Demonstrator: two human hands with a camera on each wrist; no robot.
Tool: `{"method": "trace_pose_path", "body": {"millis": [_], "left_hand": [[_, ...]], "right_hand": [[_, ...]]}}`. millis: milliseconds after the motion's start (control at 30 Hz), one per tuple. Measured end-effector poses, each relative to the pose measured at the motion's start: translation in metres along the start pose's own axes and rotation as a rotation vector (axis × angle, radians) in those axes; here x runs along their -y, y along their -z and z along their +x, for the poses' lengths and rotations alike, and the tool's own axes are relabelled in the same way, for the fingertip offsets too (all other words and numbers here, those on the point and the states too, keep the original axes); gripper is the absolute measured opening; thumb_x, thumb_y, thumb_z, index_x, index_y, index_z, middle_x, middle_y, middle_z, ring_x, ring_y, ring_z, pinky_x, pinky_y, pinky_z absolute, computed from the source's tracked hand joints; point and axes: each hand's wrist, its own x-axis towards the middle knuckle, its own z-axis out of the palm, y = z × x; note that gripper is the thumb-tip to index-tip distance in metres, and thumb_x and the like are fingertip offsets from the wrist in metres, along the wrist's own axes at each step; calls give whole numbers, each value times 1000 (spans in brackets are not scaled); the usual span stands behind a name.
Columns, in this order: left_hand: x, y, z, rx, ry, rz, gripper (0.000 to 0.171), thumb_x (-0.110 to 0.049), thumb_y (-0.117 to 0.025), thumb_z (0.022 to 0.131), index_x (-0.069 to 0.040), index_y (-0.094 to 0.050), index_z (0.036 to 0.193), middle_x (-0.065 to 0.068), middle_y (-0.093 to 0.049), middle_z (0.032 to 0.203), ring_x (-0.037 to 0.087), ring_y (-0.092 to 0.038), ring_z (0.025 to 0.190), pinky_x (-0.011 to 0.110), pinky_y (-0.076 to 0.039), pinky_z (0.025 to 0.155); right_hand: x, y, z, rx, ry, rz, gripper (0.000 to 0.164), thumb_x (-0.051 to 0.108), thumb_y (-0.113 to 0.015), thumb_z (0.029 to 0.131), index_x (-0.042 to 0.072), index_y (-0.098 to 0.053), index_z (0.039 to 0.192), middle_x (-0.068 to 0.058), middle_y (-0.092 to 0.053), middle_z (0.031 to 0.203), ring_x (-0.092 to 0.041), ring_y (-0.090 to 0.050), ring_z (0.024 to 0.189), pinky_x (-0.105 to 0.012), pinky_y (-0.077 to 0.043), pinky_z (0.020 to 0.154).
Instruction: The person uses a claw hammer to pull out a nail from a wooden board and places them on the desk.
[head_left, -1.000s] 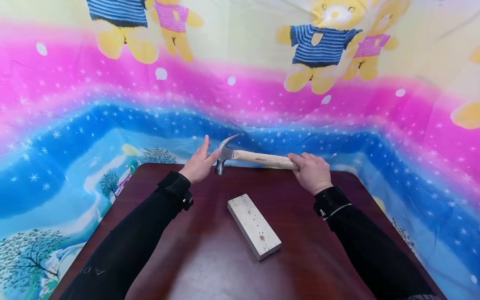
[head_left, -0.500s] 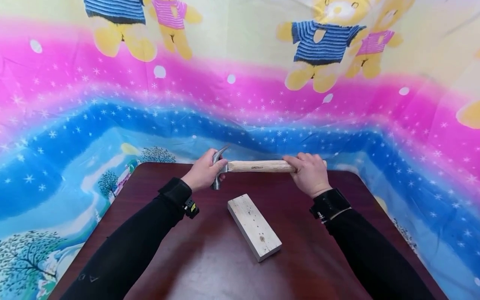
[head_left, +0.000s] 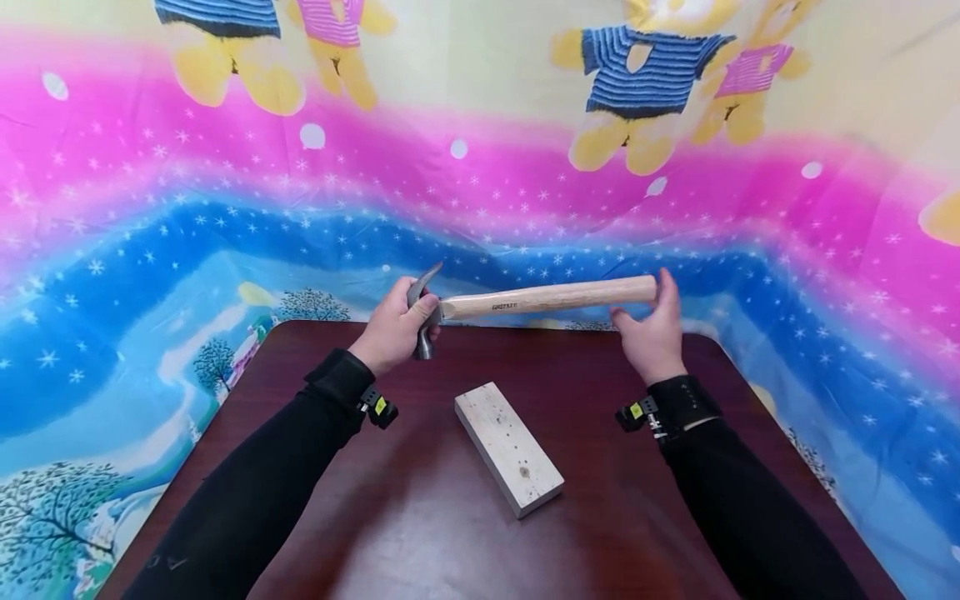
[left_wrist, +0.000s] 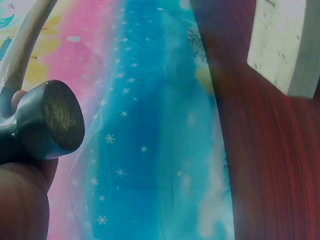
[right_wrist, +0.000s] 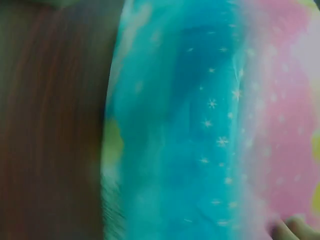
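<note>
A claw hammer (head_left: 551,297) with a pale wooden handle is held in the air above the table's far edge, roughly level. My left hand (head_left: 393,325) grips it by the metal head, thumb across the near side. In the left wrist view the round striking face (left_wrist: 64,117) points toward the camera. At the handle's far end, my right hand (head_left: 654,335) has thumb and fingers spread; whether the fingers touch the handle tip I cannot tell. Only blurred fingertips (right_wrist: 295,229) appear in the right wrist view. Below lies a pale wooden block (head_left: 510,450), set at a slant.
The dark red-brown table (head_left: 360,517) has rounded far corners. A printed cloth (head_left: 480,200) with bears and snowflakes hangs behind and around it. Dark wrist bands with small cameras (head_left: 380,408) sit on both wrists.
My left hand has taken hold of the hammer's head. My right hand has let go of the handle and moved to its end. The handle end has risen; the block stays put.
</note>
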Motion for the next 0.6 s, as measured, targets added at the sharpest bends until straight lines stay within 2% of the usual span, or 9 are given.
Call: {"method": "trace_pose_path", "body": {"millis": [67, 100, 200, 300, 433, 500, 600], "left_hand": [[-1, 0, -1, -8, 0, -45, 32, -34, -39, 108, -3, -37, 120, 22, -55, 97, 34, -57, 85, 44, -50, 71], [-1, 0, -1, -8, 1, -65, 33, -34, -39, 108, -3, -37, 120, 22, -55, 97, 33, -57, 85, 43, -49, 71], [-4, -2, 0, -4, -9, -135, 34, -34, -39, 108, -2, -35, 121, 23, -53, 97, 33, -56, 85, 43, -49, 74], [-6, -5, 2, 3, -24, -187, 34, -33, -39, 108, -2, -35, 121, 23, -52, 96, 32, -55, 83, 43, -49, 75], [-8, -10, 3, 12, -35, -211, 34, -32, -38, 108, 0, -35, 120, 23, -52, 96, 31, -55, 83, 42, -49, 76], [-8, -12, 3, 15, -37, -217, 33, -32, -38, 108, -1, -35, 120, 23, -52, 96, 31, -55, 83, 42, -50, 77], [-10, -16, 3, 20, -47, -233, 33, -31, -38, 109, 0, -35, 120, 24, -51, 95, 32, -55, 83, 42, -49, 76]], "right_hand": [[-1, 2, -4, 138, -112, 238, 85, 13, -64, 97, 25, -9, 161, -20, -28, 155, -34, -36, 137, -47, -33, 110], [-1, 1, -6, 211, -151, 363, 83, 11, -59, 100, 25, -5, 161, -21, -27, 156, -35, -34, 140, -48, -31, 111], [4, -3, -10, 360, -161, 664, 80, 10, -48, 105, 28, 6, 161, -24, -19, 160, -38, -25, 145, -51, -23, 114], [17, -10, -11, 424, -93, 942, 81, 13, -49, 106, 37, 7, 160, -21, -12, 162, -42, -16, 147, -60, -16, 114], [37, -16, -7, 468, -34, 1242, 88, 20, -64, 99, 49, -5, 158, -15, -8, 163, -43, -8, 147, -68, -4, 112], [46, -18, -6, 481, -38, 1341, 95, 23, -72, 94, 51, -7, 157, -15, -9, 162, -42, -9, 147, -68, -2, 112], [57, -20, -4, 489, -40, 1414, 103, 25, -78, 89, 53, -5, 156, -16, -12, 162, -42, -14, 146, -67, -4, 112]]}}
